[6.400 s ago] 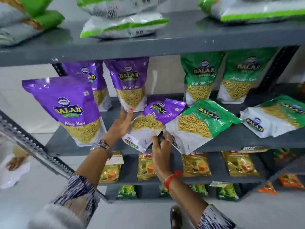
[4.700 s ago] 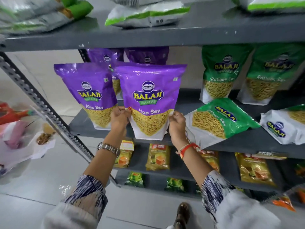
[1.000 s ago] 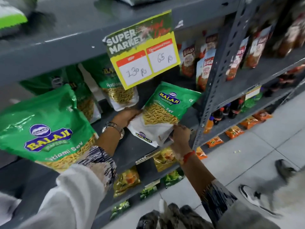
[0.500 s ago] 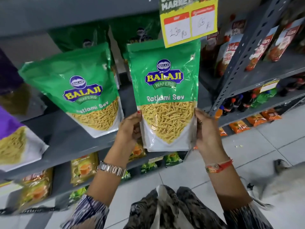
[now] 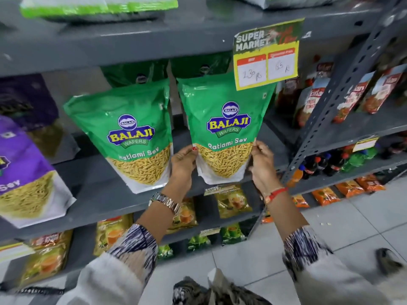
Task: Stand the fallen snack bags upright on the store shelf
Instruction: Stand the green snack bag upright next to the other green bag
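Note:
A green Balaji Ratlami Sev bag (image 5: 224, 128) stands upright at the front edge of the grey middle shelf (image 5: 103, 194). My left hand (image 5: 182, 164) grips its lower left edge and my right hand (image 5: 262, 164) grips its lower right edge. A second green Ratlami Sev bag (image 5: 130, 133) stands upright just to its left, apart from my hands. Two more green bags (image 5: 136, 73) stand behind them, mostly hidden. A purple Aloo Sev bag (image 5: 24, 172) stands at the far left.
A yellow price sign (image 5: 267, 60) hangs from the upper shelf above the held bag. A perforated grey upright (image 5: 326, 111) borders the shelf on the right, with red sauce pouches (image 5: 312, 100) and bottles (image 5: 317, 166) beyond. Small snack packets (image 5: 233, 201) fill the lower shelves. Green-white bags (image 5: 97, 7) lie flat on top.
Since one second ago the tilted green bag has been turned upright and set back onto the shelf edge beside the other green bag; both hands stay on its lower sides.

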{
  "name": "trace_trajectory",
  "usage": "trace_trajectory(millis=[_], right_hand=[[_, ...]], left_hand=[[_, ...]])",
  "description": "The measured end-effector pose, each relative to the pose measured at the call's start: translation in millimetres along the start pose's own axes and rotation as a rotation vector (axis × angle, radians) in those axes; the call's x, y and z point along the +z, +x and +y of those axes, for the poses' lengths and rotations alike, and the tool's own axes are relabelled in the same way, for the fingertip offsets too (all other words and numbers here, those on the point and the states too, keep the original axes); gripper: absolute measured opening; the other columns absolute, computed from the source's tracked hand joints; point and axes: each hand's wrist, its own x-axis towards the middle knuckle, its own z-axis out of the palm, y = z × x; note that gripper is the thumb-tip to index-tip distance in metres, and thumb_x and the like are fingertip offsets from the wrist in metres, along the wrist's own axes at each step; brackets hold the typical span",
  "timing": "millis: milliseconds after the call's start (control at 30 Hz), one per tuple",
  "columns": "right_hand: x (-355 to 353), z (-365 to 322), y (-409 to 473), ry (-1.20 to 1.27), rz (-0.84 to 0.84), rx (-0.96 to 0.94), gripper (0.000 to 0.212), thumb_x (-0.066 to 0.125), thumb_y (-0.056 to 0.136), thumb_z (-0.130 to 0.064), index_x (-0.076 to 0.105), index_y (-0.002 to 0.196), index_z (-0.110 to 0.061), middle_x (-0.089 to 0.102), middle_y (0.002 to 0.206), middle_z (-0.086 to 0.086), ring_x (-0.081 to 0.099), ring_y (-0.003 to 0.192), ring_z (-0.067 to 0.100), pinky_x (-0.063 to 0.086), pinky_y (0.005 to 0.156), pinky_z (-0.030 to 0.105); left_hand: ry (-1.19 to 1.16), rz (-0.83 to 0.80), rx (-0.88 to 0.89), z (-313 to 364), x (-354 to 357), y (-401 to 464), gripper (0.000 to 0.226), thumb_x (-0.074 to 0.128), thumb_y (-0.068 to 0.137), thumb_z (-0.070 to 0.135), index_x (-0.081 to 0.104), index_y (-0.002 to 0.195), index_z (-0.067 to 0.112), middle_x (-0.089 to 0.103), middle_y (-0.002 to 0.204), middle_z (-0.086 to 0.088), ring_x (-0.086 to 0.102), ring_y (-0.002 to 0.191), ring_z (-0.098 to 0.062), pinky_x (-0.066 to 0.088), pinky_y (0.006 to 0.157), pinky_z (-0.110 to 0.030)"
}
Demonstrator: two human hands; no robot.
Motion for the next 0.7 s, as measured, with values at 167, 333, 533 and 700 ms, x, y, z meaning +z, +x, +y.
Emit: trace_trajectory(millis=[167,333,533,700], right_hand=[[13.9,-8.3,20.5,0.070,-0.052,0.012,0.020,0.036,0.098,-0.017,0.054,0.107,-0.014,0.063,0.090,-0.005,0.060,0.080,0.007,0.049,0.077,0.038],[9.0,-3.0,31.2,0.023,-0.114,0.042,0.033,0.034,0.099,-0.026,0.044,0.127,-0.012,0.060,0.096,-0.009,0.057,0.085,0.002,0.048,0.082,0.036],[5.5,5.4,37.1,-0.023,-0.173,0.086,0.040,0.031,0.098,-0.037,0.042,0.132,-0.020,0.055,0.108,-0.008,0.054,0.094,0.002,0.045,0.078,0.025],[1.1,10.3,42.9,-0.016,-0.123,0.081,0.042,0.032,0.097,-0.042,0.046,0.130,-0.019,0.057,0.119,-0.002,0.056,0.102,0.006,0.045,0.087,0.030]], left_hand=[[0.008,-0.021,0.070,-4.3,7.7,30.3,0.031,0.051,0.087,-0.001,0.056,0.116,-0.008,0.068,0.052,0.016,0.061,0.070,-0.009,0.050,0.080,-0.025],[0.041,-0.109,0.103,-9.3,7.2,39.6,0.034,0.051,0.089,0.010,0.053,0.122,0.002,0.071,0.087,0.008,0.059,0.097,-0.017,0.048,0.091,-0.026],[0.002,-0.336,0.004,-18.9,20.0,40.7,0.049,0.033,0.095,0.035,0.034,0.140,0.015,0.045,0.144,-0.006,0.048,0.126,-0.020,0.035,0.111,-0.040],[0.017,-0.349,-0.002,-20.7,26.6,36.3,0.046,0.032,0.096,0.030,0.035,0.139,0.013,0.045,0.144,-0.010,0.049,0.124,-0.019,0.036,0.110,-0.039]])
